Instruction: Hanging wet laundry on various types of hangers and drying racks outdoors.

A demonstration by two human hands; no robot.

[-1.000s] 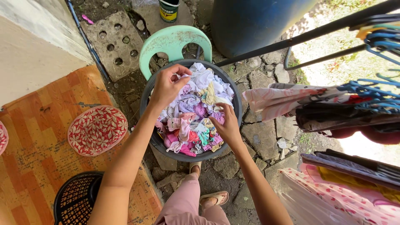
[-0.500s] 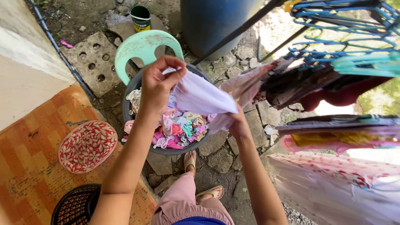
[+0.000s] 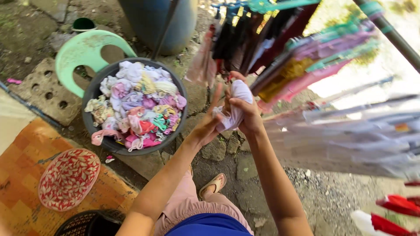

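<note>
- Pale cloth: bunched and twisted between both hands, held in the air right of the basin and just below the hung clothes; white to faint lilac, looks wrung into a tight wad
- Progress, judged: one piece is out of the pile and in hand, not yet on a hanger or rail; basin is heaped to the rim with damp laundry, so most of the load appears left to do
- Far left: orange patterned mat with a red floral lid lying on it; black slotted basket at the bottom edge
- Behind the basin: mint green plastic chair, its back touching the basin rim; perforated concrete block beside it; blue drum further back
- left hand: fingers spread, palm pressed against the lower end of the cloth, more bracing than clamping
- right hand: closed tight round the upper wad
- Right: hung clothes crowd the rail on coloured hangers, packed close with little gap visible; more garments blur across the lower right
- Obstruction, judged: the packed garments sit directly above and beside the hands; a free spot on the rail cannot be made out
- Ground: uneven stone paving; sandalled foot below the hands
</note>
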